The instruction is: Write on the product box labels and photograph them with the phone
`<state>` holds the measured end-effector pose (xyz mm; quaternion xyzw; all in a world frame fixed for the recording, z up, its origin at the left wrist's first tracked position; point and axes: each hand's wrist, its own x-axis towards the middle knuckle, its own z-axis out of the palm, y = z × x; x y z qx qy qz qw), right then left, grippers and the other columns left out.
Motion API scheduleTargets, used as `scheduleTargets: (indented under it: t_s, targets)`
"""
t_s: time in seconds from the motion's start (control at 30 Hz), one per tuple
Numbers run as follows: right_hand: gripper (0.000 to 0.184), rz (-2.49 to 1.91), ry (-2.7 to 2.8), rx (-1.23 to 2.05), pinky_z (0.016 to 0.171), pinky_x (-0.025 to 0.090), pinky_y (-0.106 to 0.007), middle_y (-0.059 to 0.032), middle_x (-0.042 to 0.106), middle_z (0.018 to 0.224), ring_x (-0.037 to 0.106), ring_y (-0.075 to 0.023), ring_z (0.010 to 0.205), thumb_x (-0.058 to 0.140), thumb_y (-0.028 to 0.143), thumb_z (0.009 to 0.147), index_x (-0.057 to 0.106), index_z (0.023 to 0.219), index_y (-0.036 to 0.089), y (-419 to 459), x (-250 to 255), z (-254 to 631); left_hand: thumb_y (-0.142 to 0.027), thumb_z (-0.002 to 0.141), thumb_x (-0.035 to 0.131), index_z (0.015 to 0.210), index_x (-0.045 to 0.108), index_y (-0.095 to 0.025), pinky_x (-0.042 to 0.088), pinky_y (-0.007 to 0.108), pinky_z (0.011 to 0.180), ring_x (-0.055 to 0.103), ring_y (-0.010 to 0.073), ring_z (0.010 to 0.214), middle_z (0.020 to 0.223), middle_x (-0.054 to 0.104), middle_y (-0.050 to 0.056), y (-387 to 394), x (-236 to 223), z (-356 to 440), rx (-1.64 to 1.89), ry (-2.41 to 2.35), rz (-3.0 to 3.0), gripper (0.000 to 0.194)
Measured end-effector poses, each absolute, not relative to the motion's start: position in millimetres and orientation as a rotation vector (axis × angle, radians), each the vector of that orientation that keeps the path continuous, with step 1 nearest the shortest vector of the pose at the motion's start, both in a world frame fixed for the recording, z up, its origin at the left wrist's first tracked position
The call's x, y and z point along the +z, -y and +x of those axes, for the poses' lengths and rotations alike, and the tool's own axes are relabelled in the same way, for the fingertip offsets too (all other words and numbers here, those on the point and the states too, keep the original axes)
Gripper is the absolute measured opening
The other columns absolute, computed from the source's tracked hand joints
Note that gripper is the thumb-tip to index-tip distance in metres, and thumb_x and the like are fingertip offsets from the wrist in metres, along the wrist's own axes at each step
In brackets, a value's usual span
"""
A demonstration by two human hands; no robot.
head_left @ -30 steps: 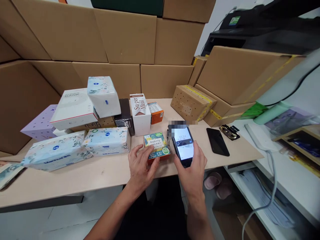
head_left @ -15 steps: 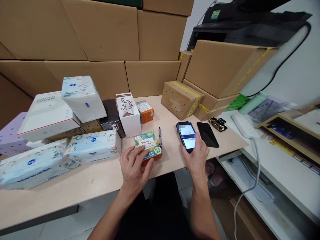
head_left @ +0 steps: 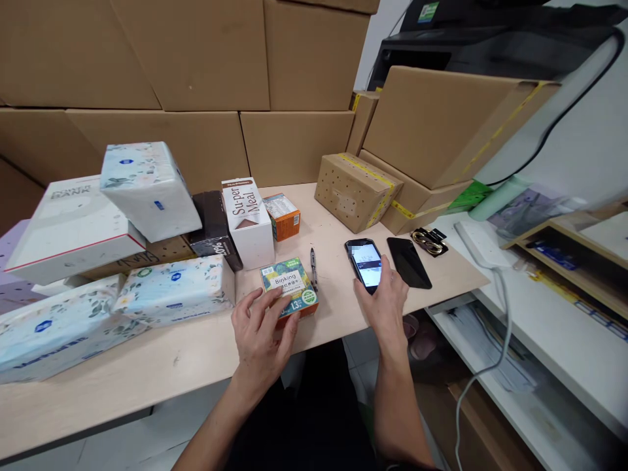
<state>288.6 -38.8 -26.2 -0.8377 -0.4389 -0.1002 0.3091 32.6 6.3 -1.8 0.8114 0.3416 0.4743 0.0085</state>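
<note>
My left hand (head_left: 262, 330) rests with its fingers apart on the near left part of a small green and yellow "Binking" box (head_left: 294, 281), touching its top and front edge. A clicker pen (head_left: 314, 269) lies just right of that box. My right hand (head_left: 387, 304) grips the lower end of a smartphone (head_left: 360, 256) with a lit screen, thumb on the left side and fingers on the right. The phone is at the table surface. Beside it, to the right, lies a flat black phone-like slab (head_left: 409, 263).
Tissue packs (head_left: 176, 291), a power bank box (head_left: 73, 226), a white "Super Meal" box (head_left: 252, 229) and an orange box (head_left: 284, 219) stand on the left. Cardboard boxes (head_left: 356, 193) line the back. A coiled cable (head_left: 428, 243) and power strip (head_left: 478, 242) are at right.
The view has shifted slightly, so the tissue packs and boxes sit further left. Both hands keep nearly the same places on the box and the smartphone.
</note>
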Motion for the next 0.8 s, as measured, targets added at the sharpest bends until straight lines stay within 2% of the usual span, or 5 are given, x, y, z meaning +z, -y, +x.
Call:
scheduleTargets:
  t_s: [0.37,0.57,0.7,0.8]
  targets:
    - [0.069,-2.322,1.138,-0.250,0.101,0.037,-0.060,-0.0245,0.050,0.129,0.047,-0.0370,0.115,0.054,0.047,0.090,0.041,0.148,0.012,36.2,-23.6,285.1,-0.021,0.086,0.071,0.117,0.063,-0.022,0.044,0.053,0.103,0.058,0.0303,0.119,0.121,0.069,0.010,-6.3,-1.5,32.4,1.469,-1.070,2.529,0.032]
    - [0.069,-2.323,1.143,-0.279,0.102,0.036,-0.063,-0.0267,0.049,0.134,0.042,-0.0402,0.124,0.054,0.052,0.091,0.045,0.145,0.011,38.7,-24.8,284.0,-0.021,0.086,0.071,0.118,0.062,-0.022,0.044,0.053,0.103,0.055,0.0309,0.121,0.122,0.068,0.010,-4.7,-1.7,33.1,1.479,-1.094,2.526,0.033]
    - [0.070,-2.167,1.126,-0.397,0.103,0.036,-0.065,-0.0276,0.049,0.137,0.040,-0.0406,0.128,0.054,0.059,0.091,0.049,0.142,0.011,39.1,-27.4,284.4,-0.020,0.087,0.070,0.117,0.062,-0.022,0.045,0.053,0.103,0.056,0.0302,0.119,0.121,0.068,0.010,-2.6,-0.5,33.9,1.493,-1.099,2.514,0.031]
    - [0.056,-1.910,1.099,-0.496,0.104,0.040,-0.060,-0.0242,0.056,0.133,0.048,-0.0351,0.126,0.055,0.049,0.094,0.053,0.137,0.012,41.3,-23.1,269.9,-0.020,0.088,0.069,0.117,0.062,-0.022,0.044,0.053,0.103,0.056,0.0297,0.120,0.122,0.068,0.009,-1.5,0.1,33.9,1.485,-1.107,2.503,0.031]
